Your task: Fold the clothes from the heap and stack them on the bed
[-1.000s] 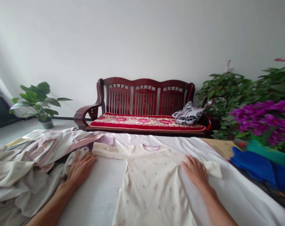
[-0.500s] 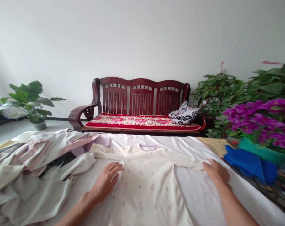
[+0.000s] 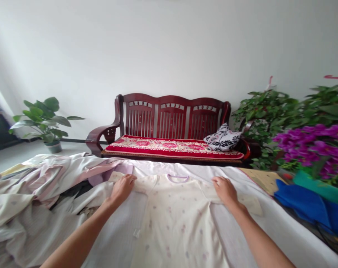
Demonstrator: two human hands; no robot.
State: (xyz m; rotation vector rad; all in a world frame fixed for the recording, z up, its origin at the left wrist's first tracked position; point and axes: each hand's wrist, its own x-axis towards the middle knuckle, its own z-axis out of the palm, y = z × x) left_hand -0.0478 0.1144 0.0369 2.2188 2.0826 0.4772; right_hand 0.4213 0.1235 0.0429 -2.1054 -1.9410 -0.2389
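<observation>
A cream long-sleeved top (image 3: 177, 219) with small pale prints and a lilac-trimmed neckline lies spread out, its neck away from me. My left hand (image 3: 123, 189) rests on its left sleeve, back of the hand up and fingers pointing toward the shirt's body. On the opposite sleeve, near the shoulder, lies my right hand (image 3: 225, 190), with its fingers loosely stretched inward. The right cuff sticks out flat beyond my wrist. A small white tag shows at the left side seam. My palms and the lower hem are out of sight.
A heap of clothes (image 3: 46, 197) lies at left on the white sheet (image 3: 111, 230). Blue cloth (image 3: 308, 203), a green-wrapped bunch of purple flowers (image 3: 319, 149) and a board (image 3: 259, 178) are at right. Behind stands a wooden bench (image 3: 171, 119) with a patterned cushion (image 3: 224, 138).
My left hand has moved from the shirt's side up onto the left sleeve. My right hand has let go of the right cuff and come inward along the sleeve. The view has shifted slightly.
</observation>
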